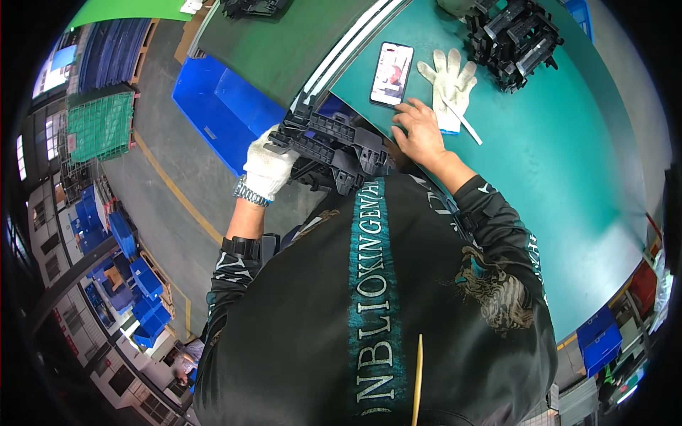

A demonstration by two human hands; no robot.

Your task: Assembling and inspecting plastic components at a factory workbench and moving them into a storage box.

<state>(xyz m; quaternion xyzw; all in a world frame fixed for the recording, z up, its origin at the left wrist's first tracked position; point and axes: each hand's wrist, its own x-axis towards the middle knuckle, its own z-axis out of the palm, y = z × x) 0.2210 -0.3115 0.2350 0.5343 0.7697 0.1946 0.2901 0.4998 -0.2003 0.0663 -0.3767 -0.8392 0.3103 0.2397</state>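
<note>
Just off our green worktop [561, 163], we grasp the black plastic part [334, 145] by its left end in our gloved left hand [268, 167], its long axis running rightward toward our bare right hand [425, 138], whose loosely curled fingers [420, 111] seem empty near the phone [391, 74].

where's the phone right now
In the head view, the phone lies on the green table, just left of the loose glove and beyond the right hand.
</note>
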